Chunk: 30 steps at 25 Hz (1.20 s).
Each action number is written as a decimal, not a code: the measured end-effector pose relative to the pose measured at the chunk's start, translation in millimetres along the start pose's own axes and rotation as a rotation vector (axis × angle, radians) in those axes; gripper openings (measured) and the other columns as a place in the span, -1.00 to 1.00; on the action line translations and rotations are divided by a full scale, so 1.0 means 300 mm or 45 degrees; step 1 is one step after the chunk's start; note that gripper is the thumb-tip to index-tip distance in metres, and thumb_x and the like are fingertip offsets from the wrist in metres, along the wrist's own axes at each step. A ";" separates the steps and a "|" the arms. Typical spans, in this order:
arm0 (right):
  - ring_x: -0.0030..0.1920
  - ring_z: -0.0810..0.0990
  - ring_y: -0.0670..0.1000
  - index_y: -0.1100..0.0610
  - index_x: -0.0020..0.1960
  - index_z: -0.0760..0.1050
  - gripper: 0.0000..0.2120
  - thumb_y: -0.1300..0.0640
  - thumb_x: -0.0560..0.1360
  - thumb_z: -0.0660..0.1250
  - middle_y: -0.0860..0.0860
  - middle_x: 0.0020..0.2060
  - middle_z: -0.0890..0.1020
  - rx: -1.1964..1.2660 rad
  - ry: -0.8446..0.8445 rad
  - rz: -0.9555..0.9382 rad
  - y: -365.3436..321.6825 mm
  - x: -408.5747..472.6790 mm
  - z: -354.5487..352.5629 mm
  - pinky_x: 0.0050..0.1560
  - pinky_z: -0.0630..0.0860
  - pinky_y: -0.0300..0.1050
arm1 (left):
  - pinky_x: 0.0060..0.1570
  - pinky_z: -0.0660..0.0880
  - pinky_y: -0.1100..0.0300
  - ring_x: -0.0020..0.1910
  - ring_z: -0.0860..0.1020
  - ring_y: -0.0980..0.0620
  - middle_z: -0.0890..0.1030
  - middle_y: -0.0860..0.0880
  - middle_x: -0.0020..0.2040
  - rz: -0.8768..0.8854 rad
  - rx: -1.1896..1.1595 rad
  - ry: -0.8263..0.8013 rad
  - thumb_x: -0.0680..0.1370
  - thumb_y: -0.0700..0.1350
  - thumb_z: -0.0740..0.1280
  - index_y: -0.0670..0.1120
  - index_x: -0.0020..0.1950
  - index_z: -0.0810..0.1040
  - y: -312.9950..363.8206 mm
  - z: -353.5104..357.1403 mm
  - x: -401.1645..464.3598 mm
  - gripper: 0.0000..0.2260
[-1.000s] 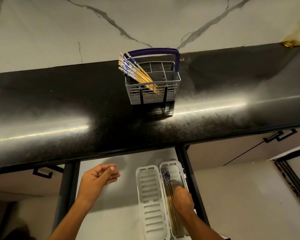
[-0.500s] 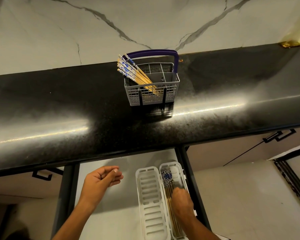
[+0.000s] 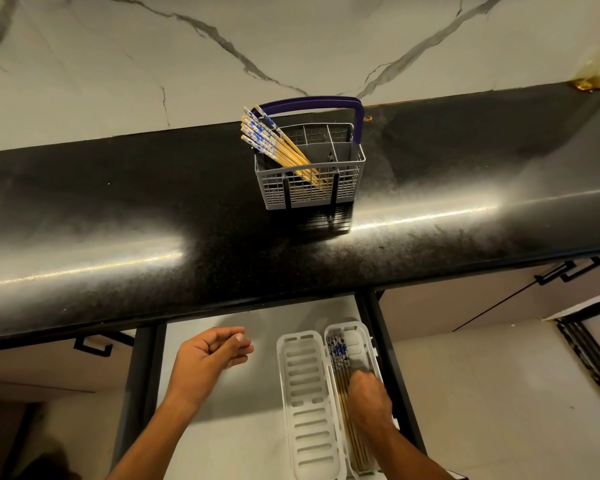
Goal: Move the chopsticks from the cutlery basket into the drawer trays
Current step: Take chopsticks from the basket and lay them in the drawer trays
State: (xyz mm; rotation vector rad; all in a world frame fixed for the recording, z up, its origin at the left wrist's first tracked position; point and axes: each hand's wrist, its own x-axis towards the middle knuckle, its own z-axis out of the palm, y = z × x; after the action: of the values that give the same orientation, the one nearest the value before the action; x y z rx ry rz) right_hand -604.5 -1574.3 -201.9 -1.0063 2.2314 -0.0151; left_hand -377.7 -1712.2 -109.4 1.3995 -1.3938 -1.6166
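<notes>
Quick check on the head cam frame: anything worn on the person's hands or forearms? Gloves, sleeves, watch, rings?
Nothing worn that shows. The left hand and right hand are bare, no gloves. Both forearms are bare to the frame's bottom edge: no sleeves, watch or wristband. No rings visible, though the right hand's fingers are blurred.

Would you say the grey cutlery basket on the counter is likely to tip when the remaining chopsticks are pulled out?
Probably somewhat. The cutlery basket looks like light open-grid plastic, and the chopsticks lean out over its left rim, so drawing them sideways could drag or tilt it. Its flat base on the counter should help.

Glossy black countertop (image 3: 153,216) below veined marble wall (image 3: 118,64); pale cabinet doors (image 3: 447,299).
</notes>
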 end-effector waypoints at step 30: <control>-0.32 0.59 -0.21 0.13 0.00 0.68 -0.90 0.18 0.52 0.40 -0.10 -0.30 0.65 0.746 1.095 -0.801 -0.350 -0.049 -0.810 -0.25 0.40 -0.63 | 0.03 0.63 0.02 -0.15 0.68 0.07 0.72 0.02 -0.18 0.331 0.198 0.519 0.55 0.07 0.37 -0.04 0.05 0.71 0.731 0.278 0.657 -0.77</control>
State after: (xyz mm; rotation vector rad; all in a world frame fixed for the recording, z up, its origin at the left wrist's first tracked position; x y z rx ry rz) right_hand -671.2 -1699.6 22.0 -1.4567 2.2256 -1.5267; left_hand -554.4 -1924.8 22.7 1.4643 -1.4043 -1.0092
